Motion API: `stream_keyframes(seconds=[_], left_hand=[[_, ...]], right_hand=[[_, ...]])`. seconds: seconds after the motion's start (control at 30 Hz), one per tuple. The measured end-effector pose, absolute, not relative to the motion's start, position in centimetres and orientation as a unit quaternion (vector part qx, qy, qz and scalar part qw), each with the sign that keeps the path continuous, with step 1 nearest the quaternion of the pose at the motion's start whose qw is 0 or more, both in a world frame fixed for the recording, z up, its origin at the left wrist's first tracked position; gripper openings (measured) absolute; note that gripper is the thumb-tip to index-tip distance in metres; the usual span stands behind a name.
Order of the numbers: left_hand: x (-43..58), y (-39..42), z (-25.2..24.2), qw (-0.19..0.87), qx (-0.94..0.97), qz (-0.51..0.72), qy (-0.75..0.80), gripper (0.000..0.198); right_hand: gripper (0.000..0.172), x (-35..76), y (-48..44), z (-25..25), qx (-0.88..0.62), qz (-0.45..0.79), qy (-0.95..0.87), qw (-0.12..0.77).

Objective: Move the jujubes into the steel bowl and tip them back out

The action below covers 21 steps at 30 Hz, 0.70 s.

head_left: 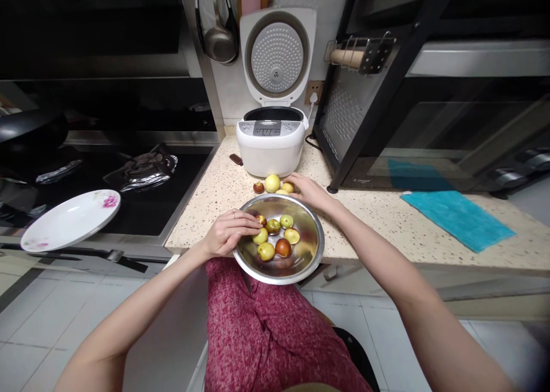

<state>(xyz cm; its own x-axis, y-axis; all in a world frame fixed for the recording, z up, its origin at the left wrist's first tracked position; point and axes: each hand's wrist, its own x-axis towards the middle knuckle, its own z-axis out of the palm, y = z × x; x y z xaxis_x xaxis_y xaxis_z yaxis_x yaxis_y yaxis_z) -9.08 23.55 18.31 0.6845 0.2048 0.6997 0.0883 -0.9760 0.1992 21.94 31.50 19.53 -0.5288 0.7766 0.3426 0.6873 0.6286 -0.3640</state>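
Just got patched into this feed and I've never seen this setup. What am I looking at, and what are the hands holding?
No machine here: a person works with two bare hands. The one camera sits on their head, looking forward and down, so both arms enter from below. The left hand rests at the left rim of a steel bowl of small green and reddish fruits; its fingertips reach one, though a grip is unclear. The right hand lies, fingers stretched, on the loose fruits on the counter beyond the bowl. Behind stands a rice cooker, lid up; a blue cloth lies right, a white plate left.
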Motion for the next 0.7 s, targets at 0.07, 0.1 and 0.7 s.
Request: stream_keyframes(seconds=[0.07, 0.1, 0.7], left_hand=[[-9.1, 23.5, 18.3, 0.076, 0.914, 0.389, 0.082, 0.052], [-9.1, 23.5, 18.3, 0.076, 0.914, 0.390, 0.083, 0.052], [-9.0, 23.5, 18.6, 0.081, 0.916, 0.384, 0.085, 0.051]], right_hand=[[0.028, 22.2, 31.7, 19.7, -0.417, 0.100, -0.865, 0.260], [0.028, 22.3, 31.7, 19.8, -0.417, 0.104, -0.861, 0.272], [0.036, 20.1, 27.1, 24.1, -0.217, 0.270, -0.905, 0.248]])
